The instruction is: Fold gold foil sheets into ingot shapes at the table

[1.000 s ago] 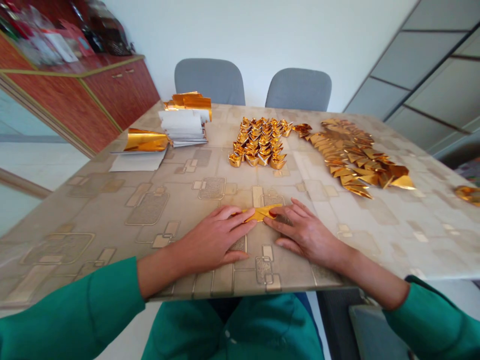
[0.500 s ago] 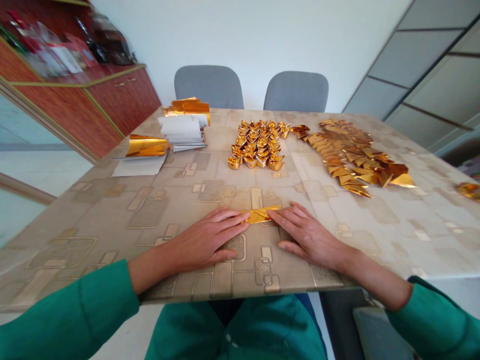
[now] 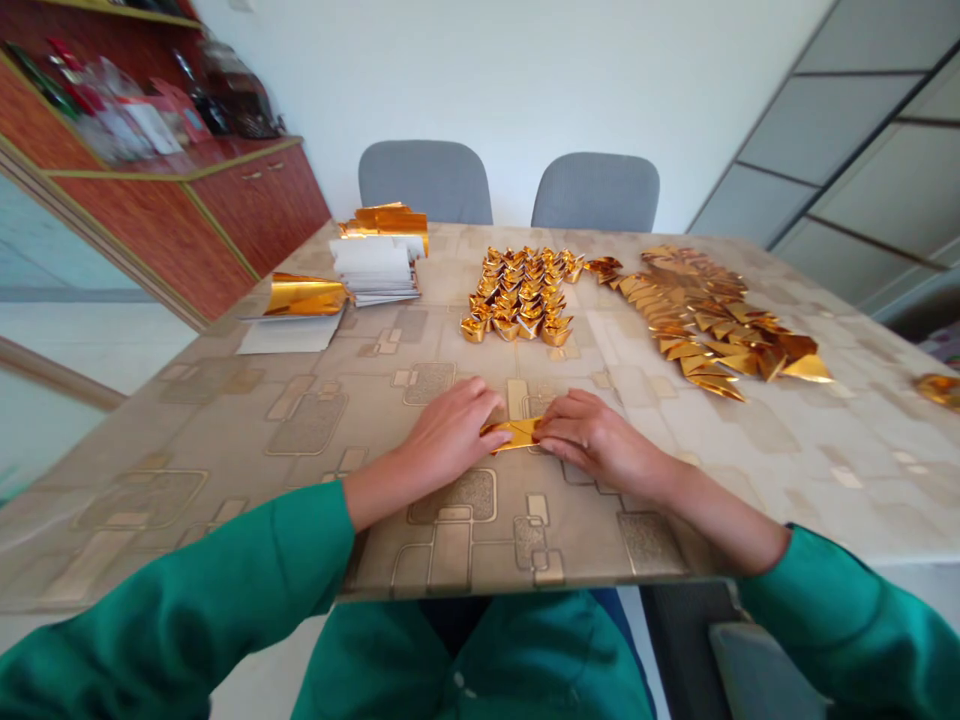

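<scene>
At the left of the frame, loose sheets of paper (image 3: 292,336) lie flat with a gold one curled on top; just beyond them stands a stack of paper (image 3: 379,262), white and gold, unfolded as far as it shows. In the middle of the frame, the left hand (image 3: 450,432) pinches the left end of a strip of gold paper (image 3: 519,433) between thumb and fingers. The strip is creased into a flat, narrow band on the table (image 3: 457,550), part-made, without the raised shape of the finished-looking paper boats (image 3: 517,295) set in rows above it. The right hand (image 3: 589,437) is drawn in narrow on the strip's right end, though its fingertips are partly hidden, so their exact grip is unclear. At the right lies a large spread of flat folded pieces (image 3: 701,320), not opened into boats.
</scene>
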Available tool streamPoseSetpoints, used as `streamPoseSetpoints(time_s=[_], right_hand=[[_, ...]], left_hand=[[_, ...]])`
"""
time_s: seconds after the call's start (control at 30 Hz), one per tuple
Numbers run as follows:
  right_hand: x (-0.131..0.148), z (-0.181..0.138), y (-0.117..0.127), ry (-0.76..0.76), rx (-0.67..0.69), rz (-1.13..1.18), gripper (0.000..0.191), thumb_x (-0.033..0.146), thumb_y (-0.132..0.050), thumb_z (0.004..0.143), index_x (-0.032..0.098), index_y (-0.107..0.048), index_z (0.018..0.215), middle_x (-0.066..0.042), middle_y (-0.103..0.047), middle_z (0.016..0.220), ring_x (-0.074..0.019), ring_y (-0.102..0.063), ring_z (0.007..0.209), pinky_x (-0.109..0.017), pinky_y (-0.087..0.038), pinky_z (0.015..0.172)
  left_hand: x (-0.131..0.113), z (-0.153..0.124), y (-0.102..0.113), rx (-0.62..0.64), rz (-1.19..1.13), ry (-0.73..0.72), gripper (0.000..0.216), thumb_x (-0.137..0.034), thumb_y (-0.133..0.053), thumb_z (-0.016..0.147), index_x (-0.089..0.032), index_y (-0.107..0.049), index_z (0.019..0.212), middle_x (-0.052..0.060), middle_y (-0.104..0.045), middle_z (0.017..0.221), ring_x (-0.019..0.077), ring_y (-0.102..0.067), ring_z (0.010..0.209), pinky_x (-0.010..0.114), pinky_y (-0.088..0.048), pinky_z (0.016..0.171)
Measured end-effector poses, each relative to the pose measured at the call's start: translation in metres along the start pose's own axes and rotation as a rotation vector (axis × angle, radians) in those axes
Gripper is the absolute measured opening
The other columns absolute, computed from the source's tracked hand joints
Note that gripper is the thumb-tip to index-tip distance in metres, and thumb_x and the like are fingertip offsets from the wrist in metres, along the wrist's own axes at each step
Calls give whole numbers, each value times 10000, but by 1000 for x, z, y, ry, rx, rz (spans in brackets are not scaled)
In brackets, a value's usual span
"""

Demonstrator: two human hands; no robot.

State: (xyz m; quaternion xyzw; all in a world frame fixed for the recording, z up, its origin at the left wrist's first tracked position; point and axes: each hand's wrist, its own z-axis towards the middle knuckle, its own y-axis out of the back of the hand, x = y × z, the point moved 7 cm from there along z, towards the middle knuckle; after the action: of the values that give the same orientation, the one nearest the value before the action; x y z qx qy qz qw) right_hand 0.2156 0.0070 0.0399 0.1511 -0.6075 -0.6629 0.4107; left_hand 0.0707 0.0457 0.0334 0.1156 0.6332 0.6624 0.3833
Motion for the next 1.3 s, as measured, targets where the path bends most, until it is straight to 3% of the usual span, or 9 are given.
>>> streamPoseSetpoints(time_s=[0.17, 0.27, 0.4, 0.5, 0.6, 0.9, 1.1, 1.17, 1.3], right_hand=[[-14, 21, -4, -96, -61, 21, 17, 149, -642, 882, 164, -646, 875, -50, -633, 863, -182, -550, 832, -309, -421, 785], [-21, 27, -7, -152, -47, 31, 102, 148, -688, 841, 171, -645, 930, -51, -634, 915, -192, -547, 888, -319, -409, 816], [-22, 35, -10, -120, 4, 121, 43, 155, -659, 868, 192, -669, 849, -25, -641, 856, -172, -566, 857, -307, -397, 800], [-20, 41, -5, -90, -57, 201, 94, 106, -650, 848, 186, -653, 799, -4, -662, 793, -146, -579, 779, -290, -402, 770], [-19, 42, 1, -72, -126, 255, 120, 89, -643, 832, 183, -639, 759, 11, -681, 736, -134, -584, 715, -288, -411, 753], [-58, 27, 10, -249, -118, 581, 186, 337, -618, 900, 182, -720, 885, -37, -741, 852, -163, -661, 795, -311, -489, 750], [-97, 8, 43, -419, -396, 395, 249, 411, -647, 861, 180, -685, 777, -42, -702, 785, -178, -606, 749, -344, -459, 731], [-95, 7, 43, -449, -402, 535, 292, 465, -628, 870, 179, -669, 833, -35, -685, 817, -166, -590, 759, -331, -457, 723], [-63, 21, 22, -424, -309, 838, 341, 517, -564, 906, 185, -628, 946, -33, -654, 891, -154, -574, 810, -315, -459, 747]], left_hand=[[1, 11, -12, 45, -133, 53, 132, -276, -683, 835, -170, -605, 838, 34, -591, 873, 207, -586, 841, 319, -443, 733], [2, 8, -12, 14, -235, 62, 82, -211, -656, 832, -179, -590, 794, 13, -602, 828, 170, -575, 765, 281, -408, 680], [4, 5, -15, 9, -402, 111, 58, -140, -636, 802, -184, -602, 783, -14, -626, 738, 144, -573, 686, 252, -379, 624], [8, 6, -14, -27, -557, 146, 94, -172, -659, 789, -185, -640, 880, -26, -645, 709, 138, -580, 658, 239, -390, 604], [11, 7, -13, -41, -632, 159, 83, -247, -645, 813, -177, -690, 803, -6, -672, 688, 137, -578, 636, 236, -396, 586], [17, 6, -5, -167, -718, 256, 152, -274, -657, 789, -167, -723, 703, 23, -710, 673, 139, -585, 598, 235, -402, 571], [32, 3, 2, -350, -868, 390, 160, -308, -712, 748, -160, -709, 686, 7, -682, 651, 128, -567, 594, 231, -411, 569], [37, 2, 1, -421, -1013, 432, 199, -363, -736, 741, -166, -709, 723, 1, -684, 681, 124, -571, 615, 232, -430, 591], [36, 2, -5, -463, -1194, 474, 234, -404, -768, 720, -180, -715, 762, -15, -673, 700, 113, -563, 632, 233, -453, 622]])
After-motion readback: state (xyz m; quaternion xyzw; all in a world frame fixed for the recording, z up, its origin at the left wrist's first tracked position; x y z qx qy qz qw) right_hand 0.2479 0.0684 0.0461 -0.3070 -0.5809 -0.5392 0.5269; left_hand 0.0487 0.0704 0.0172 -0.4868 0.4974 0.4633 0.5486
